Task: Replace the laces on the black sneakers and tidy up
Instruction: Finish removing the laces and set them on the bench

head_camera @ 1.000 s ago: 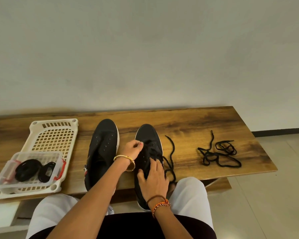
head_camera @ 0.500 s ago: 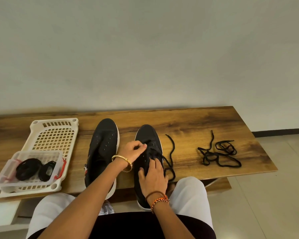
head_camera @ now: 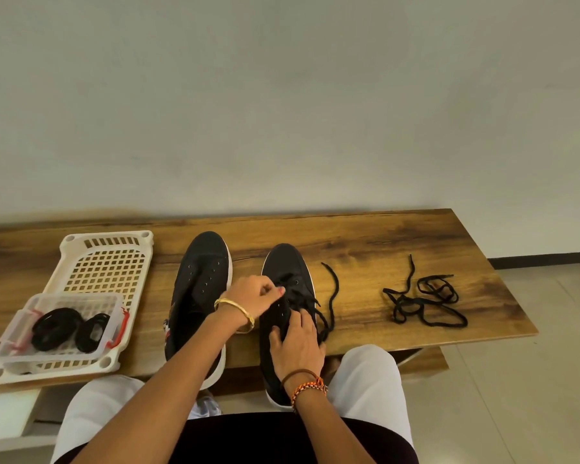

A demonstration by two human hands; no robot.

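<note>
Fingers of the left hand (head_camera: 255, 298) are bunched at the tips, pinched near the upper eyelets of the right-side sneaker (head_camera: 287, 316); a lace end is probably held there, but the lace itself cannot be made out between the tips. The right hand (head_camera: 298, 343) is laid over the tongue and right eyelet row, fingers fairly straight with the tips bent onto the upper, pressing rather than gripping. The shoe is judged to be pinned this way so it does not slide while the lace is worked.

The lace (head_camera: 330, 296) in that sneaker is only partly threaded: slack trails off to the right onto the bench (head_camera: 382, 242), with one loop hanging near the front edge. Whether it is being pulled out or fed in cannot be told.

The left-side sneaker (head_camera: 201, 289) is set just beside the other, toes toward the wall, eyelets bare, no lace in it.

A loose tangled lace (head_camera: 422, 303) is parked well apart on the right, likely kept clear of the working area.

On the left, a clear lidless box (head_camera: 114, 306) is seated in a cream perforated tray (head_camera: 108, 259); two coiled black bundles (head_camera: 69, 328), presumably laces, are stored in it.

Snag risk: the slack loop at the bench edge.
</note>
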